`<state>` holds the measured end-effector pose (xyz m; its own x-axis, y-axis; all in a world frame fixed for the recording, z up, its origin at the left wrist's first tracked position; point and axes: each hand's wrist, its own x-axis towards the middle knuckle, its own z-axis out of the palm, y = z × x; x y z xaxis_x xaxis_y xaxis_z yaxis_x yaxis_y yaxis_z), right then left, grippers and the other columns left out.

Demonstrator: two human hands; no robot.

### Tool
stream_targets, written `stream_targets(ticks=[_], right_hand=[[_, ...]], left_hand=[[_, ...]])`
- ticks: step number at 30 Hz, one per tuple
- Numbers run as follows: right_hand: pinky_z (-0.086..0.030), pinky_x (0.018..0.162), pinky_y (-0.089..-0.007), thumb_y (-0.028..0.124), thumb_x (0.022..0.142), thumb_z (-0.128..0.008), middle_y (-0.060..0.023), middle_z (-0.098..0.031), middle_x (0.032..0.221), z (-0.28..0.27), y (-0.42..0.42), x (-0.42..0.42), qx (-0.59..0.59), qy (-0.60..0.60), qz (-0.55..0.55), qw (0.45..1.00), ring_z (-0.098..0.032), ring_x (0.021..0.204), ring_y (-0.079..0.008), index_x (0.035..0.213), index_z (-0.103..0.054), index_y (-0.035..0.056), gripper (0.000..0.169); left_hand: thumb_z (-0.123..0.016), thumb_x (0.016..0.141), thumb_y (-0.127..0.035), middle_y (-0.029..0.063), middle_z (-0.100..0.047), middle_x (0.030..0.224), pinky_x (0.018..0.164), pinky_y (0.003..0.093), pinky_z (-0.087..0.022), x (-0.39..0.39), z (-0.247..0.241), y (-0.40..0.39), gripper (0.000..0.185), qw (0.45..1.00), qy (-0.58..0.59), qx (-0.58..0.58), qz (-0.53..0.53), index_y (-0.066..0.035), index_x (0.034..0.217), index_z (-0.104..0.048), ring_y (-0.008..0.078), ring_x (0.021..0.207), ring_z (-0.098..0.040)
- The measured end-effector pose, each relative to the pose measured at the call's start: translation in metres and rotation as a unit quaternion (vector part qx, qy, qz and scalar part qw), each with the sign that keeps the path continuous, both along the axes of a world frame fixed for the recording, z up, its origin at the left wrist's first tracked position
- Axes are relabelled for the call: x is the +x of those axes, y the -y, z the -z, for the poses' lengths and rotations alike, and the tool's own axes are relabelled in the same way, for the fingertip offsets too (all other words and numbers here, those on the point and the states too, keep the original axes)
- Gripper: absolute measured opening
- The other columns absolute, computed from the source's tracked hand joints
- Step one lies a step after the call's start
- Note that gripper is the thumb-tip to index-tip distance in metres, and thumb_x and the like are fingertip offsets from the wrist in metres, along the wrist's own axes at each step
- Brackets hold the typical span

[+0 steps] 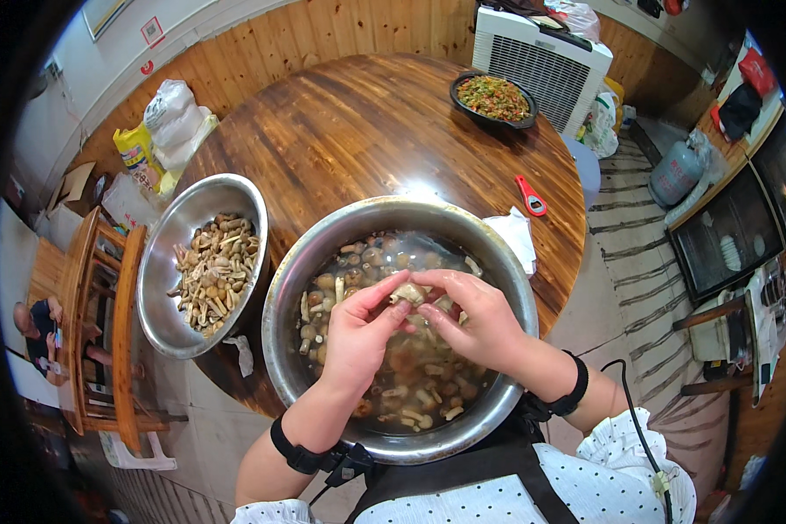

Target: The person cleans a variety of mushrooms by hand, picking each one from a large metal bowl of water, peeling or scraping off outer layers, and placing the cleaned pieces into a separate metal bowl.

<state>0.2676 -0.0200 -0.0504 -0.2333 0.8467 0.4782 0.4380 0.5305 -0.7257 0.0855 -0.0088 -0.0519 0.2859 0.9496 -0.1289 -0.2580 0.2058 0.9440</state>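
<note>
A pale mushroom (409, 294) is held between the fingertips of my left hand (361, 327) and my right hand (475, 314). Both hands are above a large stainless-steel basin (276, 314) of murky water. Many brown-capped mushrooms (426, 397) float or lie in that water, some with pale stems upward. To the left, a smaller steel bowl (154, 288) holds a heap of mushrooms (213, 272). The fingers hide part of the held mushroom.
The round wooden table (340, 124) carries a black bowl (460, 108) of chopped peppers, a red bottle opener (530, 195) and white paper (516, 237). A white air cooler (537, 62) stands behind it. At left, a person (39, 327) sits by a wooden bench (128, 340).
</note>
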Motion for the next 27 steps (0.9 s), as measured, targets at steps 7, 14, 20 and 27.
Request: stream_targets(ticks=[7,14,20,27], right_hand=[[-0.054,0.071,-0.0329,0.006,0.083,-0.071,-0.0137,-0.066,0.098,-0.001,-0.001,0.001,-0.002,-0.004,0.025,1.0,-0.065,0.085,-0.0262,0.106,-0.068,0.0041,0.023],[-0.052,0.055,-0.0195,0.004,0.088,-0.068,-0.0078,-0.062,0.103,-0.002,0.001,0.003,-0.132,-0.092,-0.034,0.986,-0.063,0.079,-0.0084,0.11,-0.066,0.0004,0.022],[-0.052,0.056,-0.0199,0.005,0.088,-0.069,-0.0061,-0.06,0.105,-0.004,0.001,0.004,-0.16,-0.134,-0.057,0.976,-0.062,0.086,-0.0088,0.112,-0.063,0.0006,0.025],[-0.051,0.057,-0.0197,0.008,0.085,-0.073,-0.0019,-0.059,0.097,-0.005,0.003,0.003,-0.218,-0.168,-0.036,0.961,-0.06,0.085,-0.0072,0.106,-0.061,0.003,0.025]], left_hand=[[-0.059,0.093,-0.004,0.0041,-0.063,0.106,0.069,0.0219,-0.054,0.003,-0.004,0.004,0.027,0.996,-0.075,0.051,-0.001,0.001,0.119,-0.064,0.0093,0.09,-0.063],[-0.062,0.094,-0.012,0.0026,-0.066,0.099,0.067,0.0223,-0.051,-0.002,-0.002,0.001,0.024,0.999,-0.011,-0.045,0.018,-0.001,0.115,-0.067,0.0088,0.084,-0.062],[-0.057,0.097,-0.017,0.0028,-0.068,0.099,0.07,0.0248,-0.05,-0.014,-0.002,-0.006,0.023,0.979,0.116,-0.143,0.087,-0.005,0.115,-0.066,0.009,0.086,-0.061],[-0.05,0.101,-0.021,0.0012,-0.065,0.1,0.072,0.0285,-0.052,-0.004,-0.009,-0.003,0.02,0.97,0.146,-0.182,0.074,-0.008,0.113,-0.06,0.0111,0.093,-0.062]])
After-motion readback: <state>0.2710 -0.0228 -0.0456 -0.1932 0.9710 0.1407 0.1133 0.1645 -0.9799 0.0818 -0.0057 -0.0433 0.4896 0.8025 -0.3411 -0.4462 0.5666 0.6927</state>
